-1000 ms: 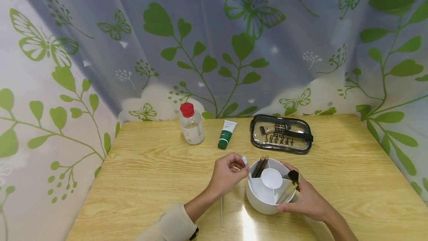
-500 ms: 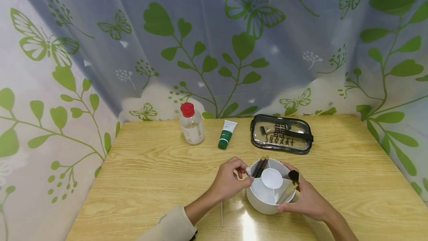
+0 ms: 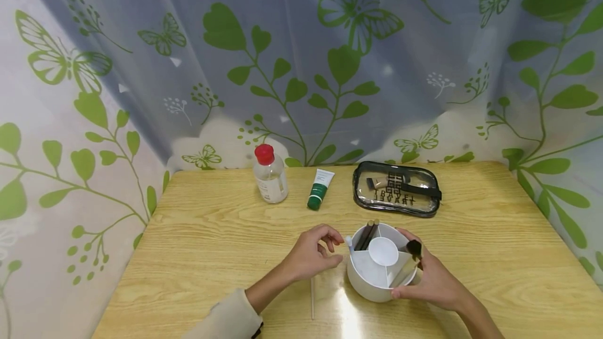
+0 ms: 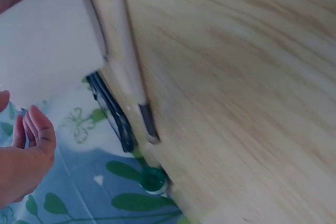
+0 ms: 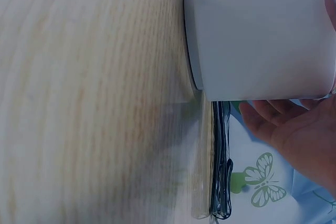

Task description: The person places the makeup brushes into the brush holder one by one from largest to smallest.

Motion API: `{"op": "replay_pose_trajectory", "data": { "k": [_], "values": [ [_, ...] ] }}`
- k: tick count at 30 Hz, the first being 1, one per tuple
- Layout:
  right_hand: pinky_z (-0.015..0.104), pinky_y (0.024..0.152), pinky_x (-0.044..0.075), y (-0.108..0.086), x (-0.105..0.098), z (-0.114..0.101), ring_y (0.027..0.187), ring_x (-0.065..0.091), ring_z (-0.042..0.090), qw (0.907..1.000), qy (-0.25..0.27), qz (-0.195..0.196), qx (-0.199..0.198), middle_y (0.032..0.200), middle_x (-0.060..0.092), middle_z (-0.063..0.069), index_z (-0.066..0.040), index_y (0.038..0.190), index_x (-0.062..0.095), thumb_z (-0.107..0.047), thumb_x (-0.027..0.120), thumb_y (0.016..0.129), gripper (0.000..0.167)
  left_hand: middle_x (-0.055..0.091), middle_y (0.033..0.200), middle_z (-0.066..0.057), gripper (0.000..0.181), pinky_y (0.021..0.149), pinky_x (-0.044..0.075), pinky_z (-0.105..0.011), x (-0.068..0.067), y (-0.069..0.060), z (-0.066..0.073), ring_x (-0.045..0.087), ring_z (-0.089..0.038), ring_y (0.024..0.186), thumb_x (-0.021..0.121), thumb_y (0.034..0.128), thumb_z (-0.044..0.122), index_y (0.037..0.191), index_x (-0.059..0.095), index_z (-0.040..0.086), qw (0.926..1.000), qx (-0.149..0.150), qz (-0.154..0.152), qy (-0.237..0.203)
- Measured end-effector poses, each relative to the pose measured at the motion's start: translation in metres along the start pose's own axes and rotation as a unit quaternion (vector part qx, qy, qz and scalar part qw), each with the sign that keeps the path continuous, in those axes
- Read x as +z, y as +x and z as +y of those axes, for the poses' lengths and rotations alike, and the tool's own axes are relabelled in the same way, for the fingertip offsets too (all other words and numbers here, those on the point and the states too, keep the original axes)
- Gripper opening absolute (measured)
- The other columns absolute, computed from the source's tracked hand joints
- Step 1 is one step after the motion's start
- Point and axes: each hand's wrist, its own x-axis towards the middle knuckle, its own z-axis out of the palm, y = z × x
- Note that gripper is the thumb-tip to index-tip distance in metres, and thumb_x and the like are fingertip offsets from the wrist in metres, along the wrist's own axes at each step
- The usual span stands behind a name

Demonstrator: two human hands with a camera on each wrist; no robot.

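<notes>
A round white divided organizer (image 3: 372,293) stands on the table. My right hand (image 3: 435,282) grips its right side, with the thumb at the front. Just left of the rim is my left hand (image 3: 314,255), its fingers loosely bent and holding nothing. Close by, a thin item with a pale tip (image 3: 349,242) leans in the organizer's left part. Two dark brown sticks (image 3: 366,237) stand in the back left compartment, and a makeup brush with black bristles (image 3: 413,248) leans at the right. The wrist views show the organizer's plain outer wall (image 5: 257,35).
A thin stick (image 3: 312,300) with a dark section near one end lies below my left hand. Farther back are a clear bottle with a red cap (image 3: 270,179), a green and white tube (image 3: 320,190) and a clear black-edged pouch (image 3: 397,190). A patterned curtain hangs behind.
My left hand pinched the pale-tipped item and moved it to the organizer's left side. It has let go and drawn back left. My right hand has stayed on the organizer.
</notes>
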Motion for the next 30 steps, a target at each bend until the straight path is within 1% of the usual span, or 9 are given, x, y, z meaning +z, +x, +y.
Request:
{"op": "replay_pose_trajectory", "data": {
  "k": [3,7,10,16,20,22,24,28,30],
  "values": [
    [0.060,0.088,0.045,0.000,0.000,0.001,0.113,0.041,-0.009,1.0000,0.001,0.001,0.006,0.137,0.046,0.022,-0.011,0.149,0.020,-0.020,0.087,0.061,0.112,0.063,0.099,-0.016,0.024,0.066,0.050,-0.017,-0.006,0.000,-0.008,0.055,-0.011,0.081,0.070,0.0778,0.005,0.100,0.062,0.005,0.9999,-0.005,0.008,0.014],
    [0.062,0.089,0.044,0.001,-0.001,0.003,0.113,0.039,-0.010,0.9999,0.001,0.002,0.013,0.139,0.044,0.023,-0.010,0.149,0.021,-0.021,0.087,0.061,0.111,0.064,0.094,-0.018,0.021,0.063,0.049,-0.016,-0.013,0.002,-0.019,0.057,-0.013,0.077,0.070,0.0782,0.006,0.097,0.063,0.000,0.9986,-0.015,0.038,0.032],
    [0.062,0.089,0.044,0.001,-0.001,0.002,0.113,0.039,-0.010,0.9999,0.001,0.001,0.014,0.139,0.043,0.023,-0.011,0.149,0.021,-0.021,0.087,0.061,0.111,0.065,0.088,-0.015,0.018,0.060,0.047,-0.016,-0.016,0.005,-0.024,0.057,-0.012,0.072,0.070,0.0781,0.006,0.093,0.063,-0.003,0.9964,-0.026,0.058,0.056],
    [0.061,0.088,0.045,0.000,-0.001,0.000,0.115,0.041,-0.008,1.0000,0.002,-0.002,0.002,0.139,0.044,0.022,-0.012,0.150,0.020,-0.019,0.087,0.060,0.112,0.065,0.070,-0.010,0.008,0.052,0.046,-0.016,-0.018,0.009,-0.034,0.056,-0.009,0.061,0.069,0.0741,0.001,0.078,0.064,-0.004,0.9893,-0.056,0.086,0.104],
    [0.059,0.089,0.045,0.001,-0.001,0.000,0.115,0.041,-0.006,0.9999,-0.006,-0.002,0.008,0.140,0.043,0.021,-0.012,0.149,0.020,-0.020,0.087,0.060,0.112,0.064,0.064,-0.007,0.007,0.048,0.044,-0.018,-0.018,0.009,-0.037,0.054,-0.009,0.057,0.071,0.0686,0.000,0.067,0.064,-0.001,0.9828,-0.090,0.083,0.138],
    [0.059,0.089,0.045,0.001,-0.001,0.001,0.116,0.042,-0.005,0.9999,-0.008,-0.003,0.009,0.140,0.043,0.022,-0.012,0.149,0.020,-0.020,0.087,0.061,0.112,0.057,0.057,-0.001,0.014,0.044,0.038,-0.018,-0.018,0.007,-0.038,0.048,-0.008,0.051,0.071,0.0661,-0.001,0.057,0.061,0.003,0.9804,-0.108,0.073,0.148],
    [0.059,0.089,0.045,0.001,-0.001,0.001,0.116,0.042,-0.003,0.9999,-0.010,-0.004,0.009,0.140,0.043,0.023,-0.011,0.149,0.019,-0.021,0.087,0.061,0.112,0.043,0.047,0.006,0.028,0.039,0.028,-0.016,-0.017,0.006,-0.040,0.036,-0.005,0.044,0.070,0.0641,-0.002,0.046,0.051,0.008,0.9785,-0.119,0.060,0.158],
    [0.058,0.090,0.045,0.001,0.000,0.001,0.117,0.044,0.003,0.9998,-0.013,-0.005,0.015,0.140,0.042,0.022,-0.010,0.149,0.019,-0.021,0.088,0.061,0.112,0.016,0.040,0.013,0.048,0.037,0.011,-0.014,-0.014,0.006,-0.044,0.014,-0.002,0.038,0.064,0.0613,-0.006,0.039,0.028,0.019,0.9763,-0.111,0.043,0.181],
    [0.058,0.090,0.045,0.001,0.000,0.001,0.117,0.045,0.006,0.9998,-0.014,-0.005,0.014,0.140,0.043,0.022,-0.010,0.149,0.019,-0.021,0.088,0.061,0.112,0.012,0.041,0.014,0.050,0.037,0.009,-0.014,-0.012,0.006,-0.046,0.011,-0.001,0.039,0.061,0.0595,-0.007,0.039,0.024,0.020,0.9738,-0.108,0.043,0.195]
  ]
}}
